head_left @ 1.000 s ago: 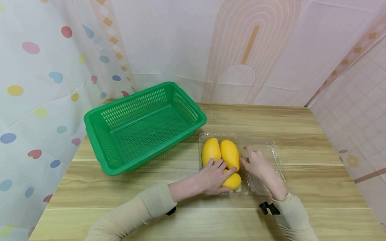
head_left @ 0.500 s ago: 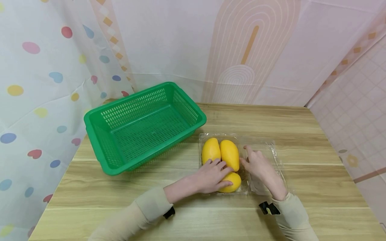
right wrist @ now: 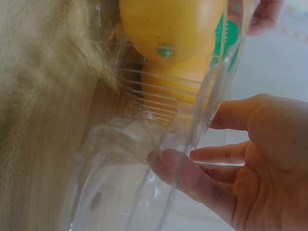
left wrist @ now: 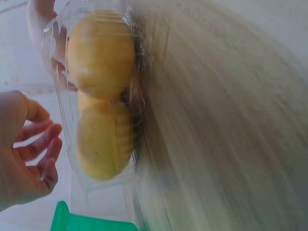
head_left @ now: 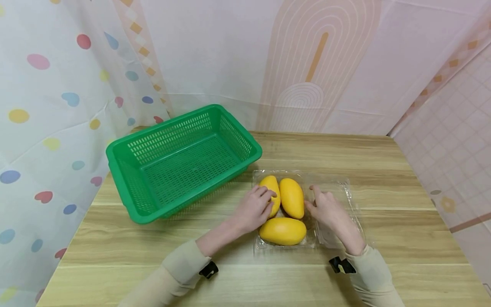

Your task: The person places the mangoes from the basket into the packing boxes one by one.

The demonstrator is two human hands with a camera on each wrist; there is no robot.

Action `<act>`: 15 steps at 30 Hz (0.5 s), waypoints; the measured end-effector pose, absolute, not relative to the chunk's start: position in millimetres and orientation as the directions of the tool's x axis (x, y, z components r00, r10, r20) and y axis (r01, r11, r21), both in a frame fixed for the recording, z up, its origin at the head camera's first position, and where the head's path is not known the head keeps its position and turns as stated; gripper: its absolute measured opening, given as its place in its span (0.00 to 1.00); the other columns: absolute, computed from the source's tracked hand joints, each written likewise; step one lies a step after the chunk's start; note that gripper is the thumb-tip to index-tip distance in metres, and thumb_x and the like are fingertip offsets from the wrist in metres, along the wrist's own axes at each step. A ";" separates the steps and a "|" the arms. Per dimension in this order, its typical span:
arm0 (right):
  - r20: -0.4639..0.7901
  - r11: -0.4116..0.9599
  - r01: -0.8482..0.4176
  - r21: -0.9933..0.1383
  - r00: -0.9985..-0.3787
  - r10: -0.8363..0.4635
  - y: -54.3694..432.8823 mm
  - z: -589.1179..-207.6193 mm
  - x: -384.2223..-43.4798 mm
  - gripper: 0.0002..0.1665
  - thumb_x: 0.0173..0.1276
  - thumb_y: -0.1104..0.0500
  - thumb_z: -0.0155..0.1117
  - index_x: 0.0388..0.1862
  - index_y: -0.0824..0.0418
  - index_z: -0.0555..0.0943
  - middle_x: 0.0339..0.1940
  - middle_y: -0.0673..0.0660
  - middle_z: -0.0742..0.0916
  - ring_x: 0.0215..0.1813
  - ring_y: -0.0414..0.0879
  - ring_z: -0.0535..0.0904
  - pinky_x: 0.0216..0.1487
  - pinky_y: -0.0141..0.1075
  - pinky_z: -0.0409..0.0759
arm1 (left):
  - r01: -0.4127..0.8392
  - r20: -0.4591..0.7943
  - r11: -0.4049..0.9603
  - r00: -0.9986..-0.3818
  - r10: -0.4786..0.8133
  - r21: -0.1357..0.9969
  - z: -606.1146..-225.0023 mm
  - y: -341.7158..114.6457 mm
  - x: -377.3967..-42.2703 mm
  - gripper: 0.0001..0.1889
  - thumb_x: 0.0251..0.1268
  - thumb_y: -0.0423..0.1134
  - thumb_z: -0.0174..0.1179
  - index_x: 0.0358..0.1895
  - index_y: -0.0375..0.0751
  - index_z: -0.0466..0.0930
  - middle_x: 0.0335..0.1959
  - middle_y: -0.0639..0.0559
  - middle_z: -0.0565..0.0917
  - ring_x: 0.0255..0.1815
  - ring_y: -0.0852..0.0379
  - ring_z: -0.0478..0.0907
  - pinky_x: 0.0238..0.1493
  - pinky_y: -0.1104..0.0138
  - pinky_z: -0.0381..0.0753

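Three yellow mangoes lie in a clear plastic clamshell box (head_left: 264, 244): a left mango (head_left: 274, 187), a right mango (head_left: 292, 198) and a front mango (head_left: 283, 231) lying crosswise. My left hand (head_left: 251, 209) hovers at the left mango, partly covering it from above. The left wrist view has its loosely bent fingers apart from the box wall, with nothing between them. My right hand (head_left: 331, 213) is at the hinge side of the box, over the folded-out clear lid (head_left: 333, 238). In the right wrist view its spread fingers reach the plastic edge; firm contact is hard to judge.
A green perforated plastic basket (head_left: 192, 168) stands at the back left of the wooden table (head_left: 402, 256); nothing lies inside it. Patterned curtains (head_left: 215, 55) hang behind the table and along both sides.
My left hand has let go of the front mango and moved back and left, over the left mango. The front mango now lies crosswise in full view. My right hand has stayed put.
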State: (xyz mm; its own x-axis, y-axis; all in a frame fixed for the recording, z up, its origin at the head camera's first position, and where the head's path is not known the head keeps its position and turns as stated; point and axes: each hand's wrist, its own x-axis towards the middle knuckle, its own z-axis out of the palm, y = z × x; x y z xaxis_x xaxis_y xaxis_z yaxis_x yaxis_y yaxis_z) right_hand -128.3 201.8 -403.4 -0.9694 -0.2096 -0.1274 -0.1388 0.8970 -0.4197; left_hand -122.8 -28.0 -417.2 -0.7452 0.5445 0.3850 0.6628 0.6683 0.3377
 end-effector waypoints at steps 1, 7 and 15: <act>-0.130 0.897 -0.136 -0.420 -0.970 -0.208 201.9 -403.4 -128.3 0.28 0.68 0.59 0.57 0.62 0.73 0.65 0.31 0.65 0.86 0.25 0.45 0.79 0.20 0.32 0.72 | 0.636 0.396 0.678 -0.767 0.505 0.368 -418.0 -29.7 -123.3 0.07 0.63 0.31 0.57 0.43 0.36 0.80 0.40 0.45 0.84 0.43 0.50 0.78 0.49 0.62 0.78; -0.133 0.895 -0.133 -0.426 -0.969 -0.207 201.6 -403.4 -127.9 0.28 0.68 0.59 0.57 0.62 0.72 0.65 0.31 0.65 0.86 0.24 0.45 0.78 0.19 0.32 0.71 | 0.426 0.346 0.766 -0.895 0.281 0.481 -419.9 -39.9 -124.1 0.09 0.61 0.33 0.59 0.43 0.33 0.78 0.34 0.45 0.83 0.37 0.50 0.77 0.38 0.64 0.78; -0.154 0.886 -0.112 -0.451 -0.967 -0.201 202.3 -404.3 -128.7 0.29 0.69 0.58 0.57 0.64 0.71 0.64 0.35 0.68 0.86 0.24 0.44 0.78 0.19 0.32 0.72 | 0.255 0.189 0.796 -0.966 0.179 0.549 -420.3 -45.9 -122.2 0.22 0.63 0.38 0.59 0.56 0.29 0.68 0.17 0.53 0.75 0.17 0.59 0.69 0.17 0.72 0.67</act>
State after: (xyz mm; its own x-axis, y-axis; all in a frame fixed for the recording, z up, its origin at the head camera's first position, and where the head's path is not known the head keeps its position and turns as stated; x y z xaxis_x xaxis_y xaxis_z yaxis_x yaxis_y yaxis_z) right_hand -128.7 202.3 -404.3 -0.9675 -0.2009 -0.1536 -0.1124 0.8857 -0.4505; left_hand -122.2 -45.9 -420.3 -0.9656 0.1790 0.1886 0.2548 0.7958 0.5494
